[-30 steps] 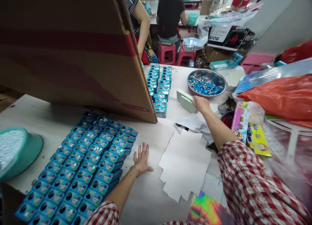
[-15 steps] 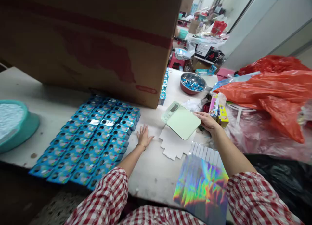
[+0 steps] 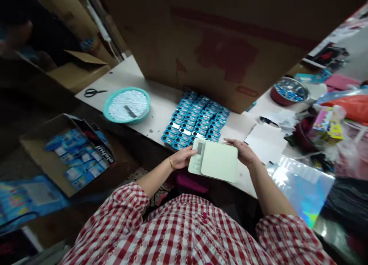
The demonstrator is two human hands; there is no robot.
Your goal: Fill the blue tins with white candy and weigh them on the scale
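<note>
A pale green digital scale [image 3: 219, 161] is held up in front of my body, over the table's front edge. My left hand [image 3: 184, 157] grips its left end, thumb on top beside the small display. At the far right corner my right hand [image 3: 243, 152] holds the scale, with some fingers hidden behind it. Just beyond the scale, rows of small blue packages [image 3: 195, 121] lie close together on the white table [image 3: 156, 100].
A large cardboard box [image 3: 218, 46] stands behind the packages. To the left are a teal basin [image 3: 145, 113] of white pieces, black scissors [image 3: 93, 92] and an open carton [image 3: 69, 171] of blue packets. A metal bowl [image 3: 287, 98], white card and iridescent sheets [image 3: 301, 188] lie right.
The scale has come off the right side of the table toward my body. My left hand has left the tabletop and taken hold of it. The view has turned left.
</note>
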